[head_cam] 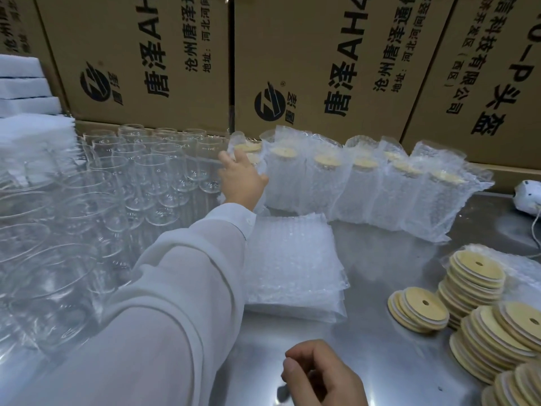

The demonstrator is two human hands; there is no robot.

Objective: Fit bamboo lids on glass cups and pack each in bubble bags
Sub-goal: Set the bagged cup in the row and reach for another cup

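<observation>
Dozens of bare glass cups [152,171] stand packed rim to rim on the left of the counter [380,341], open ends up. Thin clear walls, so judge them light, rigid, slick and breakable. They knock each other easily, so lift one straight up by the upper wall, not dragged sideways.

Left hand [241,180] reaches far out to where the cup block meets the row of packed cups [360,189]. Its fingers are spread apart, with nothing clamped that I can see; whether they touch glass or bag is unclear. Right hand [319,376] hangs low near the counter's front, fingers loosely curled, holding nothing visible.

Flat bubble bags [292,259] lie stacked mid-counter, just beside the left sleeve [175,288]. They look soft, floppy and nearly weightless; best pinched at the open mouth. Bamboo lids [474,282] sit in slumped stacks at right. They look stiff and light, each with a centre hole, and are best held by the rim.

Room:
- Bare steel between bags and lids, in front of the right hand, is the best working spot.
- Cardboard boxes [146,54] wall off the back, with white foam sheets [26,83] at far left.
- A white device with a cord [527,197] lies at the right edge.
- The sleeve passes close over the near cups, so there is a tipping risk.
</observation>
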